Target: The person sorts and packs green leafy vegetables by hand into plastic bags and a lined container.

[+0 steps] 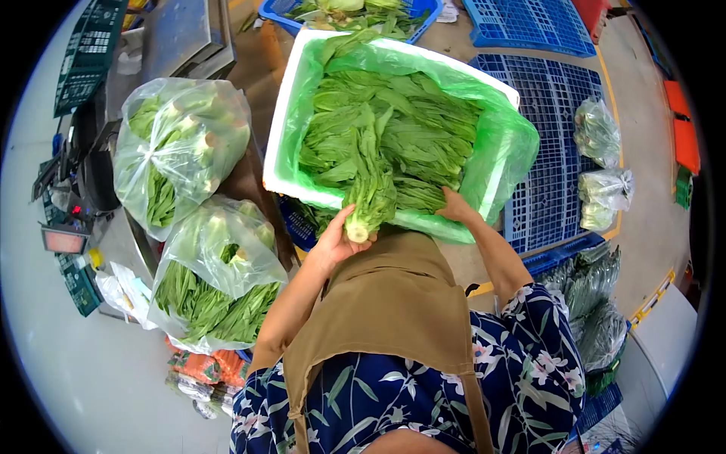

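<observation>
The long-leafed green lettuce head point(369, 163) lies lengthwise over the near side of a white rectangular box point(281, 125), on top of the other leafy greens point(431, 125) packed inside. Its leaves are bright green, narrow and slightly crinkled, with paler ribs; they point away from the person and bunch together toward the stem. The pale, whitish-green stem base point(358, 231) is round and cut flat, and it faces the person, just outside the box's near edge.

The left hand point(335, 239) has its grip closed around this base, with the thumb on the upper side. The right hand point(456, 206) is at the near right part of the box, touching the ends of the packed leaves; its fingertips are partly hidden among them, so whether its grip is wide or narrow cannot be told.

A translucent green plastic liner point(510, 144) covers the inside of the box and spills over its right side. To the left of the box are two bulging clear plastic bags point(181, 144) of similar greens, one nearer the person than the other. Beyond the box is a blue plastic basket point(428, 13) holding more greens, and to the right is a blue slatted pallet point(556, 136).
</observation>
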Action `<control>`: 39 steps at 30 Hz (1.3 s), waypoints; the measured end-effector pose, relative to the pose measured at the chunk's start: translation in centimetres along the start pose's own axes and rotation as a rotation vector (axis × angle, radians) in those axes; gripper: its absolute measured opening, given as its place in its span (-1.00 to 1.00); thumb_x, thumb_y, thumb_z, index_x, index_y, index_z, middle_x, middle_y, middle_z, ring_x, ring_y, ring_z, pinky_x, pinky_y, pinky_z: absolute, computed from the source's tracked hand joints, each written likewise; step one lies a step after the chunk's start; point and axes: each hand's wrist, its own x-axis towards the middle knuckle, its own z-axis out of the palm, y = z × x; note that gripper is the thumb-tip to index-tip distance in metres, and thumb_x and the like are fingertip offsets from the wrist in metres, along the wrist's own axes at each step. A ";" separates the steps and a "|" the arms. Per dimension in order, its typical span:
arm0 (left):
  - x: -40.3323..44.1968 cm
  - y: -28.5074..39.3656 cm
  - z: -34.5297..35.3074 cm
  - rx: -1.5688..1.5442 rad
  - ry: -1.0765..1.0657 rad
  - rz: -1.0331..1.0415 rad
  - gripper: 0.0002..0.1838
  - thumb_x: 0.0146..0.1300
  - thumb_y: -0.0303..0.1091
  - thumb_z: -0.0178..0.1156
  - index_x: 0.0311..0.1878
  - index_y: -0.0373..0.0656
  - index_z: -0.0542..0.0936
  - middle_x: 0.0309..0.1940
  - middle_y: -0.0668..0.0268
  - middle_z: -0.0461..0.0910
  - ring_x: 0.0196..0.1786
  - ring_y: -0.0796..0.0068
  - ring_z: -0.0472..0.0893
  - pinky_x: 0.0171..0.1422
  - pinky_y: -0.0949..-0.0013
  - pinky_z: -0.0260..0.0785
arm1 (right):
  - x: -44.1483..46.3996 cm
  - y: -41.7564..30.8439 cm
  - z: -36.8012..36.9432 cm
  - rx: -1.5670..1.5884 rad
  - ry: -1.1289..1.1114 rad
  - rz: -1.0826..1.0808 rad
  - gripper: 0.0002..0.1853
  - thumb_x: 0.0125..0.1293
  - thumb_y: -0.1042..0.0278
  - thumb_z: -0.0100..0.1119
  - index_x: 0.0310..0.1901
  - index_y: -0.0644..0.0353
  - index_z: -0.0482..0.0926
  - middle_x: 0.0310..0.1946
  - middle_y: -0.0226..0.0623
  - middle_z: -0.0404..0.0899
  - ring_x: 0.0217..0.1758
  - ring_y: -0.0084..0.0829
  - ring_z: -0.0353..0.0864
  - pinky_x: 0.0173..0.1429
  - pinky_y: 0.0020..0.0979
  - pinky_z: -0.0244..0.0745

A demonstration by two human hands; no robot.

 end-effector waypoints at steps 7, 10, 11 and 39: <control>-6.0 -0.7 -3.7 -0.354 -0.266 0.133 -0.12 0.04 0.38 0.05 0.29 -0.11 0.35 -0.14 -0.08 0.46 -0.42 0.23 0.40 -0.44 0.36 0.34 | -1.0 -9.0 -7.8 -0.109 -0.224 0.086 0.06 -0.16 -0.10 0.44 0.27 0.48 0.20 0.00 0.23 0.50 0.05 0.03 0.53 -0.01 -0.12 0.50; -6.9 -0.9 -4.2 -0.388 -0.569 0.172 -0.07 -0.11 0.35 0.14 0.29 -0.06 0.34 -0.19 -0.03 0.42 -0.48 0.33 0.28 -0.48 0.40 0.27 | -3.5 -14.3 -13.0 0.283 -0.312 0.222 -0.08 -0.08 -0.06 0.43 0.17 0.51 0.28 -0.09 0.10 0.54 -0.13 -0.20 0.60 -0.26 -0.30 0.58; -6.9 -0.8 -4.3 -0.408 -0.575 0.185 -0.05 -0.22 0.32 0.18 0.26 -0.05 0.37 -0.24 -0.01 0.41 -0.47 0.30 0.28 -0.50 0.40 0.22 | -4.3 -14.5 -13.2 0.416 -0.221 0.272 -0.17 -0.06 -0.02 0.44 0.06 0.54 0.37 -0.21 0.01 0.58 -0.27 -0.34 0.64 -0.46 -0.40 0.61; -7.2 0.0 3.5 -0.675 -1.045 0.307 -0.42 0.40 -0.23 -0.08 0.42 -0.27 0.13 -0.35 0.07 0.34 -0.47 0.32 0.46 -0.56 0.44 0.42 | -4.6 -24.5 -7.4 1.903 -0.578 -0.458 -0.04 0.05 -0.41 0.06 0.35 0.14 0.22 0.16 -0.01 0.41 0.14 -0.03 0.43 0.26 0.01 0.28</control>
